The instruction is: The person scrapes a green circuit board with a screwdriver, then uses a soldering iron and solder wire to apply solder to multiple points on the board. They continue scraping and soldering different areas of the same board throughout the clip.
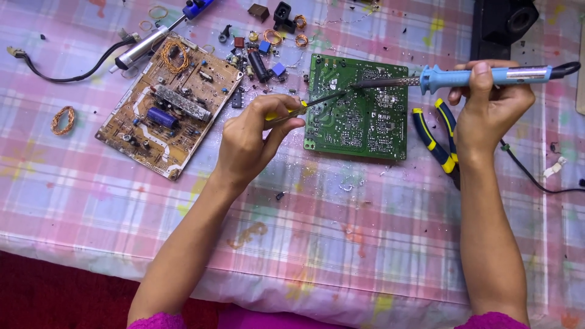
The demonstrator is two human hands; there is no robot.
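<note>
The green rectangular circuit board [357, 116] is lying solder-side up on the worktop [341, 244], which is wearing a pink, white and blue checked cloth, and everything else is sitting around that board. The left hand [253, 137] is hovering just off the board's left edge, its fingers [277, 113] clamped on a slim screwdriver with a yellow handle and dark shaft [304, 105], whose tip is reaching onto the upper middle of the board. The right hand [487, 109] is hovering off the board's right edge, its fingers closed round the light blue plastic handle of a soldering iron [481, 75]; the iron's metal barrel is stretching left across the board's top right part, and its tip is meeting the screwdriver tip at about the same spot. Just right of the board, partly under the right wrist, a pair of pliers with blue and yellow grips [436, 137] is lying on the cloth. Well left of the board, a tan circuit board carrying a blue capacitor and copper coils [170, 109] is lying at a tilt. Above the green board's upper left corner, small loose components and copper wire rings [268, 45] are lying scattered. Beyond the tan board, a silver tube-shaped tool with a blue end [155, 39] is resting.
</note>
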